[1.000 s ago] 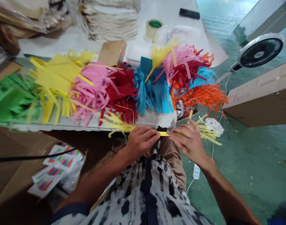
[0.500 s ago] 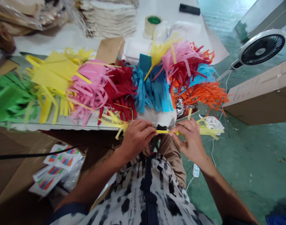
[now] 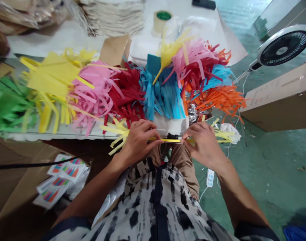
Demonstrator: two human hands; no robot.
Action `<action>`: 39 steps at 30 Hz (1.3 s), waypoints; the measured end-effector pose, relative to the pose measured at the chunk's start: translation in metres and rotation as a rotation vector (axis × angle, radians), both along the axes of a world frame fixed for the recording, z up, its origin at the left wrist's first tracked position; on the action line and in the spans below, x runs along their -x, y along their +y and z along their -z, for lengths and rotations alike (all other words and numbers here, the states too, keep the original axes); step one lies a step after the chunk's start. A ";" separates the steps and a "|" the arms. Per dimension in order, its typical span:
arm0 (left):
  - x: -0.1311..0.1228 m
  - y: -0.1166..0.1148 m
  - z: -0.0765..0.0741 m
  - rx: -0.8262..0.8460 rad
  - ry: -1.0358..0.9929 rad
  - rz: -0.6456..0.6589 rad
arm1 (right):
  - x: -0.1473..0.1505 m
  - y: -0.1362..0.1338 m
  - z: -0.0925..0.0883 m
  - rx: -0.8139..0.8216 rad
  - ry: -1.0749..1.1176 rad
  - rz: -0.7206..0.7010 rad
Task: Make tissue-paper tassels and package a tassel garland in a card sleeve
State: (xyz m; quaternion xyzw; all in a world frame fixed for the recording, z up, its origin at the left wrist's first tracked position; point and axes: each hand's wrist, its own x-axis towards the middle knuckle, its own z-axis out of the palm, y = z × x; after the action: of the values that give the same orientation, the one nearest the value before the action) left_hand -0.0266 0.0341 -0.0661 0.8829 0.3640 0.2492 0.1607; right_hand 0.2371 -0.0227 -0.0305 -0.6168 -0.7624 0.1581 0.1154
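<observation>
My left hand (image 3: 139, 139) and my right hand (image 3: 204, 142) are both closed on a yellow fringed paper strip (image 3: 168, 140), stretched level between them at the near table edge. Its cut fringes stick out left of my left hand and right of my right hand. A small black piece (image 3: 172, 136) sits on the strip's middle. Just beyond lie heaps of fringed paper: yellow (image 3: 52, 80), pink (image 3: 96, 92), red (image 3: 126, 95), blue (image 3: 160, 95) and orange (image 3: 220, 98).
Green fringed paper (image 3: 7, 107) lies at far left. A tape roll (image 3: 161, 20) and a stack of cloth bags (image 3: 115, 16) sit at the back. A fan (image 3: 283, 48) and a cardboard box (image 3: 280, 100) stand right. Printed cards (image 3: 60, 182) lie below left.
My hands have moved apart, drawing the yellow strip out longer between them. The left hand slid left and the view shifted slightly.
</observation>
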 end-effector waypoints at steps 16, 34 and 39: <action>-0.001 -0.005 -0.006 -0.006 0.120 -0.019 | 0.006 -0.003 0.002 -0.030 -0.032 0.031; -0.006 -0.032 0.008 -0.358 0.099 0.080 | 0.032 -0.046 0.042 -0.528 -0.088 -0.050; -0.013 -0.040 0.009 -0.350 -0.007 0.070 | 0.040 -0.043 0.041 -0.584 -0.126 -0.062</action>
State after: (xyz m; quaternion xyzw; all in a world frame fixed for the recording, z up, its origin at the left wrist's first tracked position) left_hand -0.0138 -0.0062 -0.0746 0.9086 0.2836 0.3063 0.0144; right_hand 0.1972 -0.0656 -0.0717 -0.5425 -0.7998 -0.1028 0.2356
